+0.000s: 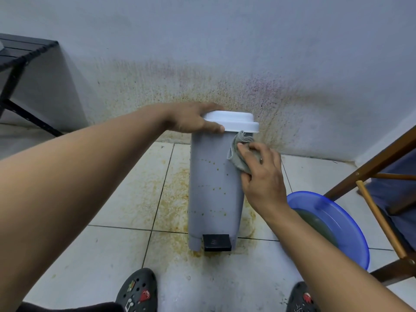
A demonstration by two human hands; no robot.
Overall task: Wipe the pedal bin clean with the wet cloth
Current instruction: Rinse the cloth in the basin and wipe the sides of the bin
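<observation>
A grey pedal bin (213,188) with a white lid (234,121) and a black pedal (217,242) stands on the tiled floor against the wall. Small yellow-brown spots dot its front. My left hand (193,119) grips the left edge of the lid, thumb along the rim. My right hand (261,174) holds a grey wet cloth (236,154) against the bin's upper right side, just under the lid, fingers curled over the cloth.
A blue basin (346,221) of murky water sits on the floor right of the bin. A wooden chair frame (378,212) stands at the far right, a black folding table (20,55) at upper left. Brown splatter stains the wall and the tiles (171,199). My two dark clogs are at the bottom.
</observation>
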